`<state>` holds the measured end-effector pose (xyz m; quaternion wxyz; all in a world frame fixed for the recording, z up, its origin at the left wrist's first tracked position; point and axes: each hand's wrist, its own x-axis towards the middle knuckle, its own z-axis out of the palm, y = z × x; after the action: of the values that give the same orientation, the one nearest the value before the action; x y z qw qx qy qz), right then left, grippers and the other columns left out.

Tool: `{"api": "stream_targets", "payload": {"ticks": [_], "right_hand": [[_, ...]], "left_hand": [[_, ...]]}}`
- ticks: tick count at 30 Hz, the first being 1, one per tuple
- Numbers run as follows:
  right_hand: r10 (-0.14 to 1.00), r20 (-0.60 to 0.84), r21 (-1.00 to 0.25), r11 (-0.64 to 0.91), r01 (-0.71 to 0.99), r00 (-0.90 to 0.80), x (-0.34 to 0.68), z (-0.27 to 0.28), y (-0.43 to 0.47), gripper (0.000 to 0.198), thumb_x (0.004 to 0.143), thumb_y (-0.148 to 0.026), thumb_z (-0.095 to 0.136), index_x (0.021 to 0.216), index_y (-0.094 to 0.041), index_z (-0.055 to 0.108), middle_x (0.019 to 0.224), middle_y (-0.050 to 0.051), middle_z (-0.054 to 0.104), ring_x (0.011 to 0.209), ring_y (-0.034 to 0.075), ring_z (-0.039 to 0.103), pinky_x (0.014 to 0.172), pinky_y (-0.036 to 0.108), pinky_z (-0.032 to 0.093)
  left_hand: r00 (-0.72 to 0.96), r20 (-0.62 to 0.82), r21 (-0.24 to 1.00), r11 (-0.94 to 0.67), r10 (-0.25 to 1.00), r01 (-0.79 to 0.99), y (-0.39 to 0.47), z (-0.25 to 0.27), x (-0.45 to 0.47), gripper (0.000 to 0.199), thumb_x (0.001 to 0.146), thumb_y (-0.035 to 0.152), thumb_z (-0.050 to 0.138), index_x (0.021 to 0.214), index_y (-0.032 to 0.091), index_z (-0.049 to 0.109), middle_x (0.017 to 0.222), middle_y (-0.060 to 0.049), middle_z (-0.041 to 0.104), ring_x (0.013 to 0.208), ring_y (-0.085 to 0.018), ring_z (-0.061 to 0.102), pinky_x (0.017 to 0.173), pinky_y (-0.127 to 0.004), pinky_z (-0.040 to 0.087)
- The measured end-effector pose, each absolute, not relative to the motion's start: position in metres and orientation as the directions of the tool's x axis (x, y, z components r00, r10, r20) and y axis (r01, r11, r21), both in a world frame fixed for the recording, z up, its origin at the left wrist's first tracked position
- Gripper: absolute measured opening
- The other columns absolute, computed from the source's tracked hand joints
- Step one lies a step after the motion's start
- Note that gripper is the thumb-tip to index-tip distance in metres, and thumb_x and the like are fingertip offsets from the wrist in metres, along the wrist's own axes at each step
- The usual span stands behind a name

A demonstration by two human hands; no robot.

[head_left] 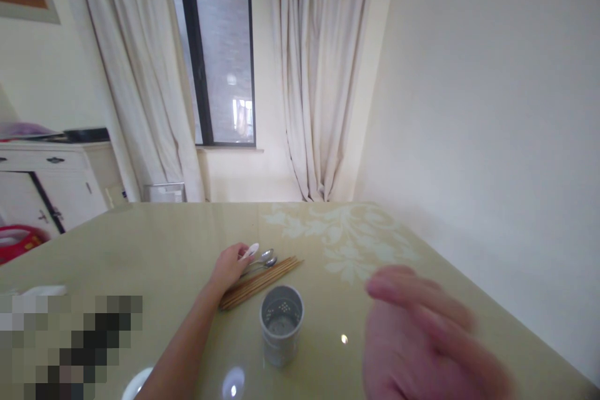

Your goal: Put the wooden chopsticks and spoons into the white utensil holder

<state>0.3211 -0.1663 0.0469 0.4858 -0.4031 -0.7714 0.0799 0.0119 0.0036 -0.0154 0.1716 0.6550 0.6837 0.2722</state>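
My left hand (pixel 230 265) reaches far across the table (pixel 154 244), fingers closed on a white spoon (pixel 250 251) beside metal spoons (pixel 265 258) and chopsticks (pixel 259 282); nearer stands a holed cup (pixel 282 324); my right hand (pixel 422 344) hovers blurred, fingers loosely apart, empty.

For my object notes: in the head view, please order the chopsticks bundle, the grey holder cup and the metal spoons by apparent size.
1. chopsticks bundle, longest.
2. grey holder cup, shorter but bulkier; it is nearer the camera, so these two are unsure.
3. metal spoons, smallest, beside the left hand.
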Motion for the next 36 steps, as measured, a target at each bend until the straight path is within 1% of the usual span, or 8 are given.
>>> {"api": "stream_targets", "payload": {"ticks": [2, 4, 6, 10, 13, 19, 26, 36], "right_hand": [[0.633, 0.732, -0.480, 0.742, 0.468, -0.252, 0.321, 0.033, -0.143, 0.090, 0.079, -0.085, 0.061, 0.149, -0.028, 0.053, 0.135, 0.018, 0.062, 0.131, 0.049, 0.054, 0.100, 0.062, 0.053], [0.634, 0.711, -0.514, 0.763, 0.391, -0.304, 0.320, 0.010, -0.131, 0.094, 0.088, -0.080, 0.056, 0.160, -0.023, 0.034, 0.149, 0.020, 0.051, 0.136, 0.045, 0.051, 0.108, 0.060, 0.048], [0.684, 0.620, -0.605, 0.729, 0.320, -0.386, 0.316, -0.016, -0.127, 0.108, 0.086, -0.084, 0.055, 0.166, -0.019, 0.020, 0.154, 0.023, 0.045, 0.136, 0.043, 0.051, 0.109, 0.056, 0.048], [0.699, 0.444, -0.652, 0.681, 0.334, -0.561, 0.306, -0.045, -0.128, 0.134, 0.070, -0.081, 0.078, 0.168, -0.017, 0.012, 0.163, 0.027, 0.035, 0.148, 0.046, 0.038, 0.120, 0.059, 0.037], [0.721, 0.409, -0.666, 0.655, 0.356, -0.560, 0.303, -0.044, -0.129, 0.133, 0.073, -0.071, 0.082, 0.169, -0.018, 0.007, 0.164, 0.027, 0.036, 0.148, 0.046, 0.040, 0.120, 0.059, 0.037], [0.802, 0.333, -0.793, 0.523, 0.313, -0.496, 0.303, -0.038, -0.126, 0.133, 0.074, -0.057, 0.084, 0.170, -0.019, 0.001, 0.149, 0.023, 0.058, 0.130, 0.041, 0.061, 0.110, 0.053, 0.048], [0.796, 0.304, -0.802, 0.510, 0.312, -0.523, 0.303, -0.047, -0.120, 0.133, 0.069, -0.057, 0.087, 0.170, -0.016, 0.010, 0.163, 0.026, 0.042, 0.146, 0.045, 0.046, 0.119, 0.058, 0.039], [0.789, 0.304, -0.787, 0.524, 0.325, -0.534, 0.305, -0.050, -0.119, 0.126, 0.071, -0.055, 0.086, 0.169, -0.019, 0.014, 0.162, 0.025, 0.044, 0.147, 0.045, 0.045, 0.121, 0.058, 0.037]], "left_hand": [[-0.087, 0.122, 0.621, -0.008, 0.989, 0.784, 0.005, -0.018, 0.012, 0.030, 0.088, 0.033, 0.063, 0.108, 0.013, 0.072, 0.107, -0.012, 0.079, 0.096, -0.025, 0.072, 0.086, -0.032, 0.051], [-0.087, 0.120, 0.645, -0.012, 0.989, 0.764, 0.007, -0.021, 0.011, 0.032, 0.087, 0.032, 0.062, 0.111, 0.013, 0.072, 0.110, -0.012, 0.079, 0.097, -0.024, 0.073, 0.087, -0.031, 0.052], [-0.085, 0.120, 0.664, -0.016, 0.989, 0.748, 0.010, -0.024, 0.009, 0.034, 0.086, 0.030, 0.063, 0.114, 0.013, 0.071, 0.112, -0.012, 0.080, 0.097, -0.024, 0.073, 0.089, -0.031, 0.053], [-0.083, 0.123, 0.689, -0.025, 0.989, 0.724, 0.014, -0.030, 0.005, 0.035, 0.084, 0.030, 0.065, 0.115, 0.014, 0.072, 0.114, -0.012, 0.080, 0.100, -0.025, 0.073, 0.092, -0.033, 0.054], [-0.072, 0.114, 0.698, -0.029, 0.991, 0.715, 0.015, -0.033, 0.003, 0.035, 0.083, 0.031, 0.066, 0.113, 0.015, 0.074, 0.112, -0.010, 0.081, 0.101, -0.025, 0.074, 0.093, -0.033, 0.055], [-0.067, 0.090, 0.683, -0.013, 0.994, 0.730, 0.015, -0.034, 0.004, 0.037, 0.084, 0.031, 0.064, 0.113, 0.012, 0.076, 0.108, -0.011, 0.082, 0.097, -0.026, 0.074, 0.089, -0.032, 0.055], [-0.047, 0.092, 0.629, -0.021, 0.995, 0.777, 0.014, -0.030, 0.006, 0.039, 0.087, 0.034, 0.063, 0.116, 0.014, 0.078, 0.111, -0.011, 0.080, 0.099, -0.027, 0.072, 0.091, -0.033, 0.052], [0.080, 0.101, 0.527, -0.121, 0.992, 0.841, 0.007, -0.016, 0.018, 0.032, 0.092, 0.027, 0.057, 0.113, 0.015, 0.080, 0.116, -0.014, 0.077, 0.109, -0.026, 0.069, 0.098, -0.031, 0.047]]}}
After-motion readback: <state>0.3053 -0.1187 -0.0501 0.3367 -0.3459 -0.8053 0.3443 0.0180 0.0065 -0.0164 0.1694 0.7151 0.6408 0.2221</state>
